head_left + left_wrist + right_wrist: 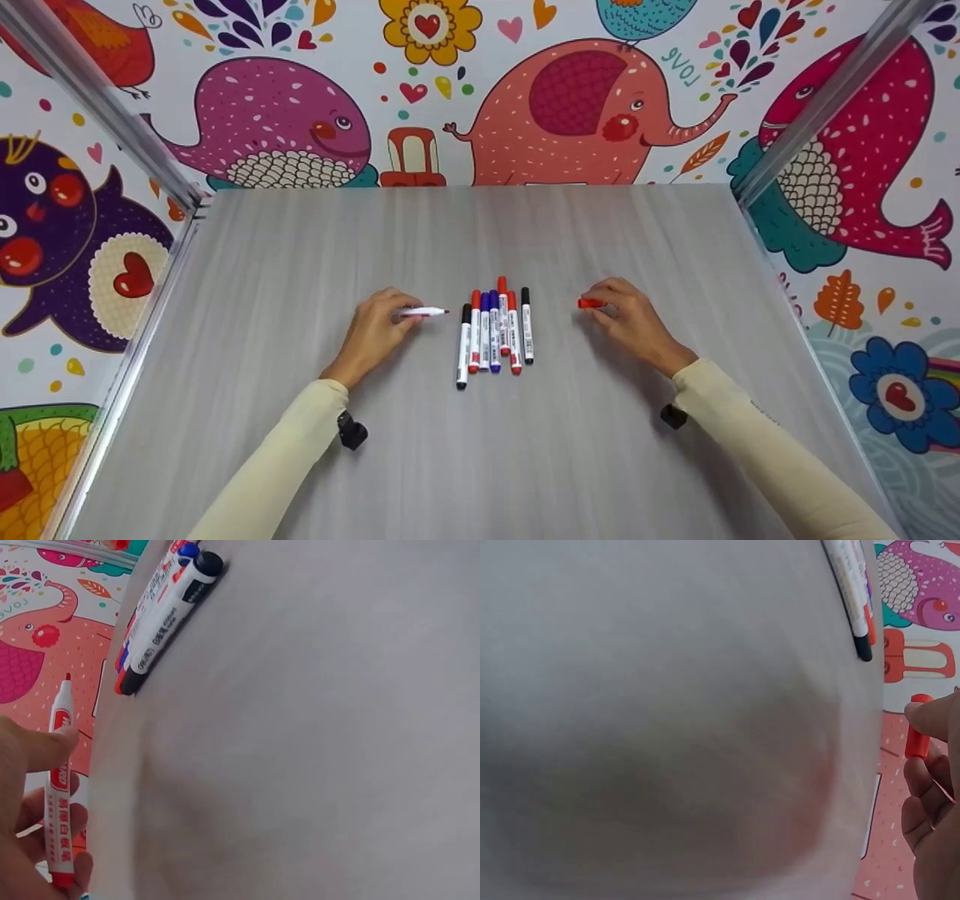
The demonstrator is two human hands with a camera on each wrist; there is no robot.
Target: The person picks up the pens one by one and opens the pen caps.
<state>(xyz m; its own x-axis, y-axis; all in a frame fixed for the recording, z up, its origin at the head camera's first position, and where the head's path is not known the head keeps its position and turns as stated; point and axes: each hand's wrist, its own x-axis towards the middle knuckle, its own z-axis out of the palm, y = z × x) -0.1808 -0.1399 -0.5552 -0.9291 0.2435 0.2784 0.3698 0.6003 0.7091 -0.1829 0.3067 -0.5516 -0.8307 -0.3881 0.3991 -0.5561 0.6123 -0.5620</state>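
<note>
My left hand holds an uncapped red whiteboard marker between thumb and fingers, its bare red tip pointing right toward the other markers. In the left wrist view its white barrel stands near upright, red end at the bottom. Off to the right, my right hand pinches a loose red cap between thumb and fingers, apart from any marker. Between the hands several capped markers lie side by side on the table, with black, red and blue caps.
The grey wood-grain table spreads around the markers. Metal frame posts rise at its far corners. Printed panels with cartoon animals stand behind and along both sides. Small black devices sit at the wrists.
</note>
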